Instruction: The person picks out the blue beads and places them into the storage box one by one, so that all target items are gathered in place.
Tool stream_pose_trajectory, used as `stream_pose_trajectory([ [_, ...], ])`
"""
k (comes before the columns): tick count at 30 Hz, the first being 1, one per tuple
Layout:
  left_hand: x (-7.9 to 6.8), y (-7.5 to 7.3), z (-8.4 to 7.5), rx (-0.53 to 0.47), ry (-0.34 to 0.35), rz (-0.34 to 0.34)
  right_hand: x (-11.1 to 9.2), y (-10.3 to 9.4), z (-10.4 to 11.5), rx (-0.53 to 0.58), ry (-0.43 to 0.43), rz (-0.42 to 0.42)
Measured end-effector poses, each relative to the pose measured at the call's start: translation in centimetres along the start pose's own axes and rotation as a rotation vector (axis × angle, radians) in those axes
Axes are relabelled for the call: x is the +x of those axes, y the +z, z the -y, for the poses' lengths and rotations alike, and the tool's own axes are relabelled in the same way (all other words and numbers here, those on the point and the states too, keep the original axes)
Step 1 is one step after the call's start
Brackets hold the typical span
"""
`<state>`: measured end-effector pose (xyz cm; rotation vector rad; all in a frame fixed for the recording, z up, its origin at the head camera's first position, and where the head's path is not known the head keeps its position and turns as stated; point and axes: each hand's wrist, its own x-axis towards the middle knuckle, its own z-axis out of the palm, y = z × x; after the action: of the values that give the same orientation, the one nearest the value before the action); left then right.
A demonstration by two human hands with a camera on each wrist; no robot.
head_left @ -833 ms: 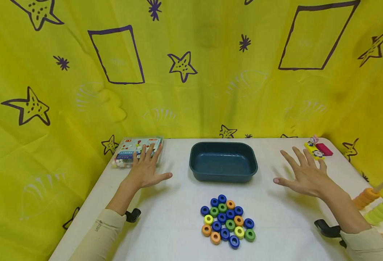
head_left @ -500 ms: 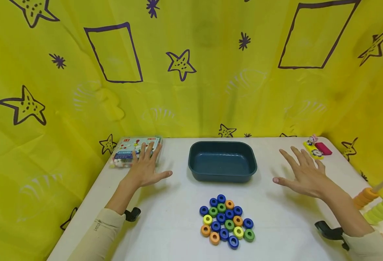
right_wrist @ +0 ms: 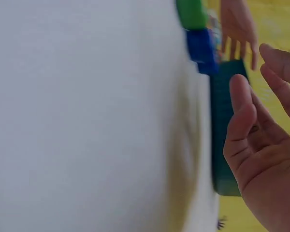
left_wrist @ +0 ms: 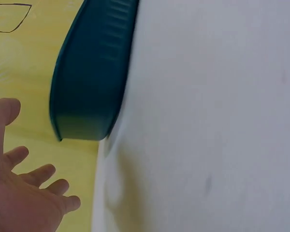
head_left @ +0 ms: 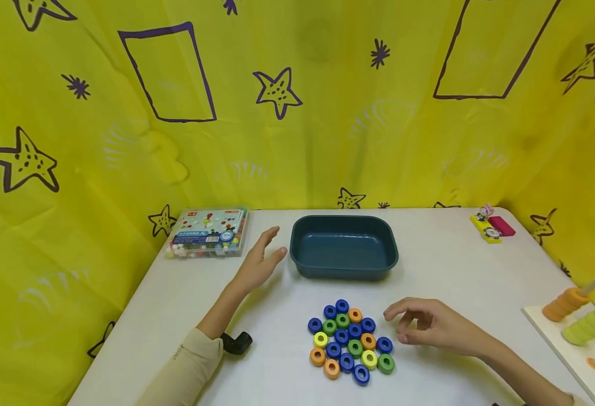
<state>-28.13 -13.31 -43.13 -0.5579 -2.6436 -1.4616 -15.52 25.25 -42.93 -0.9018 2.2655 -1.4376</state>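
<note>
Blue, green, orange and yellow rings (head_left: 355, 348) lie flat in a loose cluster on the white table (head_left: 277, 361). Behind them stands a dark teal basin (head_left: 345, 270) with nothing inside. My left hand (head_left: 258, 269) hovers beside the basin's left end, fingers extended and thumb apart, holding nothing; the left wrist view shows its fingers spread near the basin (left_wrist: 89, 82). My right hand (head_left: 436, 327) is just right of the rings, its fingers loosely bent, thumb and fingertips apart. In the right wrist view nothing lies between that hand's fingers (right_wrist: 239, 92).
A clear box of colourful small balls (head_left: 206, 234) lies at the back left. A small yellow toy (head_left: 487, 228) and a red block (head_left: 502, 225) sit at the back right. A board with ring-stacked pegs (head_left: 576, 338) stands at the right edge. Yellow curtain (head_left: 318, 158) encloses the table.
My left hand has moved right, from in front of the box toward the basin. The right hand has come down and left to the rings, its fingers now more bent. The rings keep their layout.
</note>
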Motion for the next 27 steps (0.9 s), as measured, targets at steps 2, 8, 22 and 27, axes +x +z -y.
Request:
stream_pose_trajectory([
  [2, 0.1, 0.8, 0.2, -0.051, -0.017, 0.001, 0.1, 0.8, -0.6, 0.014, 0.019, 0.029],
  [8, 0.2, 2.2, 0.7, -0.123, -0.031, 0.015, 0.3, 1.9, -1.5, -0.046, 0.071, 0.056],
  [22, 0.4, 2.7, 0.6, -0.117, -0.019, 0.038, 0.7, 1.9, -0.8, -0.138, 0.092, 0.049],
  [27, 0.4, 2.7, 0.5, -0.076, -0.038, 0.030, 1.9, -0.2, 1.0, -0.103, 0.058, 0.002],
])
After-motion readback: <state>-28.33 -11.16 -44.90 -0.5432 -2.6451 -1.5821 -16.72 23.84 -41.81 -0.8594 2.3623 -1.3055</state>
